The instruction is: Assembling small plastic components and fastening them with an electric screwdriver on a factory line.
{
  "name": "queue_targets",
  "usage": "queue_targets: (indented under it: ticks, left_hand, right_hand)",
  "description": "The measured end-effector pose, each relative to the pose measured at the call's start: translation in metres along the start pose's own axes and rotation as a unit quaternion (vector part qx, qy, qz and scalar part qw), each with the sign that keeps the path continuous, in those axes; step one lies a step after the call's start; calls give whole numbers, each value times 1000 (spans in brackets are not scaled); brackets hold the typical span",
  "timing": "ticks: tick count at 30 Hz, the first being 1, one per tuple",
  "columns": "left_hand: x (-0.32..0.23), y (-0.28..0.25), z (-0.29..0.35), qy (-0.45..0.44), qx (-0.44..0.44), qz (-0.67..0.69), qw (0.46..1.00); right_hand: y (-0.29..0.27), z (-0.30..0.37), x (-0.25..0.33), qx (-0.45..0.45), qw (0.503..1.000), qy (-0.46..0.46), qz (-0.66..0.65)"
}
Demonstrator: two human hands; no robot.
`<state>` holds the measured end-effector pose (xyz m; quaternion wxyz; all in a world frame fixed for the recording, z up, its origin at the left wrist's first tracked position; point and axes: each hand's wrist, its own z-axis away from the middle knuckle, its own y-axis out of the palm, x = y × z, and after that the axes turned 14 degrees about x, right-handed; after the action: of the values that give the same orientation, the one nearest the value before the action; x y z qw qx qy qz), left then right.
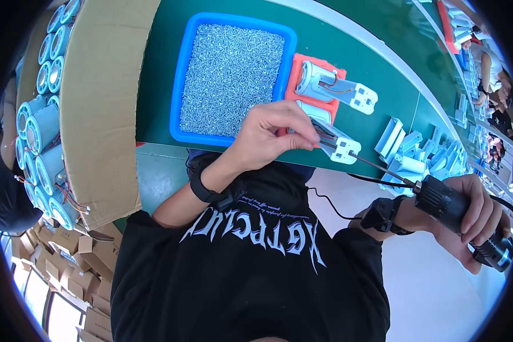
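My right hand [477,214] is wrapped round a black electric screwdriver [442,200], whose long thin bit points left. The bit reaches the white end plate of a pale housing [344,150] and seems to pass through an opening in it. Beside that housing, my left hand [271,132] is pinched, thumb against fingers, close to the bit's far end; what it holds, if anything, is too small to make out. A second housing [316,80], with thin wires showing, lies farther off. Both housings rest in an orange-red foam holder [294,80].
Left of the holder stands a blue tray [182,85] full of small metal screws [231,74]. Several pale plastic parts [407,162] lie heaped on the green table [376,62] at right. Stacked cylinders [43,128] stand by a cardboard sheet [105,102]. Other people work at far right.
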<state>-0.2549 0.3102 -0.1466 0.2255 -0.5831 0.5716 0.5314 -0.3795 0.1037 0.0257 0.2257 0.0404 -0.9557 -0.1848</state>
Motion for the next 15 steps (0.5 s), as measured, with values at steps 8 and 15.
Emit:
queue_targets:
  ticks: [8, 15]
  left_hand:
    - [-7, 3, -1, -73, -21, -26, 997]
    - [-6, 13, 0, -38, -48, -37, 997]
  right_hand:
    - [9, -2, -5, 56, 998, 25, 22]
    - [18, -4, -15, 160, 985, 58, 18]
